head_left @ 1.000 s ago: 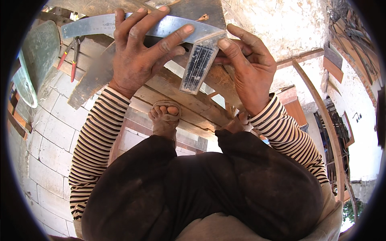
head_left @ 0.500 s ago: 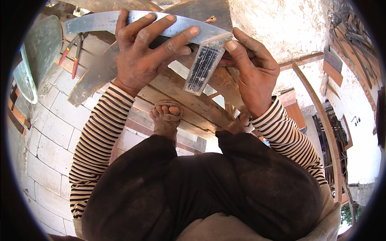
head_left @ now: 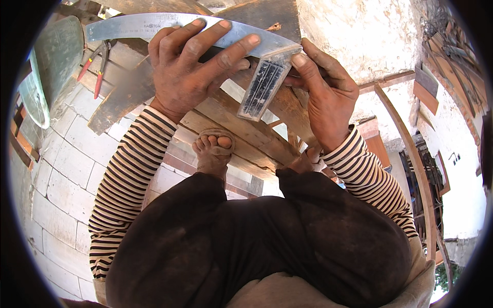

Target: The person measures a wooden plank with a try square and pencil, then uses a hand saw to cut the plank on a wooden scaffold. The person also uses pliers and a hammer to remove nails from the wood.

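A carpenter's try square [head_left: 263, 84] lies across the wooden boards at the top of the view. Its long silver blade, marked with a scale, runs to the left, and its dark handle with pale edges points toward me. My left hand [head_left: 192, 69] lies over the blade, fingers spread on its metal face and little finger bent back near the lower edge. At the corner where blade meets handle, my right hand [head_left: 328, 84] grips the square, thumb on the near side. The curled fingers hide whether anything else is in it.
Pliers with red handles [head_left: 98, 84] lie left of my left hand. A dark board [head_left: 113, 105] slants below them. My bare foot [head_left: 213, 146] rests by the wooden beams [head_left: 241, 138]. A long curved wooden strip [head_left: 411, 149] stands at right, and a greenish panel [head_left: 64, 64] leans at left.
My left little finger has drawn back from the blade's far edge. The square and both hands sit slightly farther right in view; the right hand keeps its hold at the corner.
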Demonstrator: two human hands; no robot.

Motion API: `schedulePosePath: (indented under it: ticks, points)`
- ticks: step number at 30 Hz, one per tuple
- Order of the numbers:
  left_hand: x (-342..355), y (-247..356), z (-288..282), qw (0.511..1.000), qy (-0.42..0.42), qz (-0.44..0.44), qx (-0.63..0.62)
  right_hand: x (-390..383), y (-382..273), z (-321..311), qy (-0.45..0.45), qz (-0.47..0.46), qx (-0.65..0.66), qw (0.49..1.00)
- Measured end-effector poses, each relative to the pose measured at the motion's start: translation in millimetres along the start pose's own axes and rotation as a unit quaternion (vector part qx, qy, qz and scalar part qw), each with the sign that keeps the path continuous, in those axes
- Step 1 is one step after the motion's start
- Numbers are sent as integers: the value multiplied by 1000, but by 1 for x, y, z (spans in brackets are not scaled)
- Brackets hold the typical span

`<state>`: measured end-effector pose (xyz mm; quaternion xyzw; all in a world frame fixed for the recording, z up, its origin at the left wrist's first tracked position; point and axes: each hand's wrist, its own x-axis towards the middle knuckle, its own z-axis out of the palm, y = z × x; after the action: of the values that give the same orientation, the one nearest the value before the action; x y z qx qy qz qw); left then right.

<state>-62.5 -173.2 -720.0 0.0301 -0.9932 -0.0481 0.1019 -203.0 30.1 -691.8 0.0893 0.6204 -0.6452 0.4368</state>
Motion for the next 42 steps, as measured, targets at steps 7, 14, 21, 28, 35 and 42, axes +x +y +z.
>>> schedulePosePath:
  ticks: [7, 14, 21, 28, 35, 42]
  points:
    - [0, -1, 3, 1000, 21, 0, -13, 2, 0, -2, -13, -11, 25, 1000]
    - [-1, -3, 2, 999, 34, -1, -23, 2, -3, -3, -36, -15, -2, 999]
    - [6, 1, -2, 998, 56, -23, -36, 7, -9, -3, -64, -14, -29, 997]
    - [9, -1, -6, 995, 52, -38, -72, 10, -12, -5, -77, -6, -60, 995]
    - [6, -3, -1, 997, 60, -12, -48, 13, -18, -5, -85, 19, -72, 994]
    - [18, 5, -12, 994, 39, -54, -86, 16, -19, -4, -81, 24, -59, 995]
